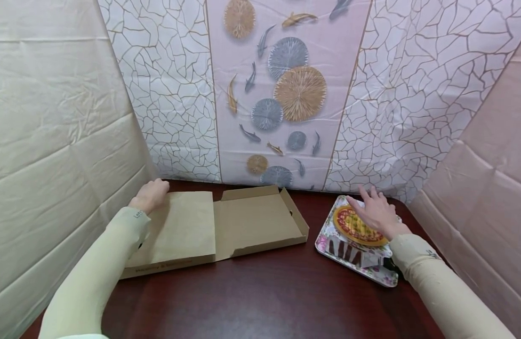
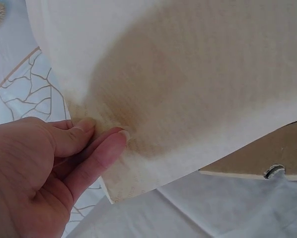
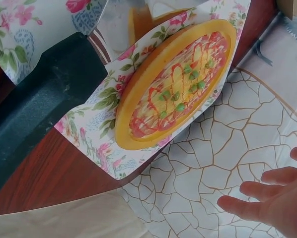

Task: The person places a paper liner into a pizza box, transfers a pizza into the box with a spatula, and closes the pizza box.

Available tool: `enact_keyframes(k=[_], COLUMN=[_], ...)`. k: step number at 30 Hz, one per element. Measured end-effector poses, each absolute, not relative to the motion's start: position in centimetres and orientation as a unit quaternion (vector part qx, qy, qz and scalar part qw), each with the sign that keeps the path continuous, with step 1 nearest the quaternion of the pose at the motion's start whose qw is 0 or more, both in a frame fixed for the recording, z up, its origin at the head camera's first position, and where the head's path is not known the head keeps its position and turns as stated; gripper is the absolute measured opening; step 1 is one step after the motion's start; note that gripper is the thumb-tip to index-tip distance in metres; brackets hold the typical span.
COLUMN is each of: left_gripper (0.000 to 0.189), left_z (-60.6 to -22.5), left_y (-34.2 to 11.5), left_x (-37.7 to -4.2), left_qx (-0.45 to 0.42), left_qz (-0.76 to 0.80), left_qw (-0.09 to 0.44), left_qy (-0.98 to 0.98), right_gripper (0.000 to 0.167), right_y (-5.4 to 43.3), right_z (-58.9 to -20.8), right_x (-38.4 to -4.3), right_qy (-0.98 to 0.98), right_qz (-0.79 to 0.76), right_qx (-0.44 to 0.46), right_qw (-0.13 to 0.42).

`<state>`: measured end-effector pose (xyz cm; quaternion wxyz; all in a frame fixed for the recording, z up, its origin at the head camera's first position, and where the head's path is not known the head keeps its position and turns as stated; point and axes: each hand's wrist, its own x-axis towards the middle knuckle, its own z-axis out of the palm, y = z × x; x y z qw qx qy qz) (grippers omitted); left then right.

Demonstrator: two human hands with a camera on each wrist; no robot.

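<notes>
My left hand (image 1: 152,195) is at the far left corner of a cardboard pizza box (image 1: 256,223), whose lid is folded open. In the left wrist view, its thumb and fingers pinch the edge of a pale paper sheet (image 2: 188,99) near one corner. That sheet covers the left half of the box. Over on the right, my right hand (image 1: 376,214) hovers above a floral tray (image 1: 326,223) with its fingers spread, holding nothing. A round pizza (image 3: 176,94) with a yellow rim lies on the tray. Beside it is a slotted metal turner (image 1: 349,252) with a dark handle (image 3: 49,89).
Dark red wooden table (image 1: 252,296) surface extends in front of the box and between box and tray. A patterned cloth (image 1: 175,94) hangs behind the table. Plain cloth walls (image 1: 52,117) stand at both sides.
</notes>
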<state>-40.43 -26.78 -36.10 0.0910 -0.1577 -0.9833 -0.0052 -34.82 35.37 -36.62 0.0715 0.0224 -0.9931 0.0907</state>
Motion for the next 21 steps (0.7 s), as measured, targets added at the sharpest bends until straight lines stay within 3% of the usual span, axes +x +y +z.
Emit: enact_keyframes(k=[21], left_gripper=[0.017], left_z=[-35.84], left_y=[-27.66], left_x=[-40.26], left_qx=[-0.155], left_qz=[-0.011], left_qw=[0.082], left_qy=[-0.984], right_gripper=[0.086], right_y=[35.28], right_z=[-36.56], right_x=[-34.82], right_qy=[-0.993], right_qz=[0.096], right_qx=[0.014], right_qw=[0.064])
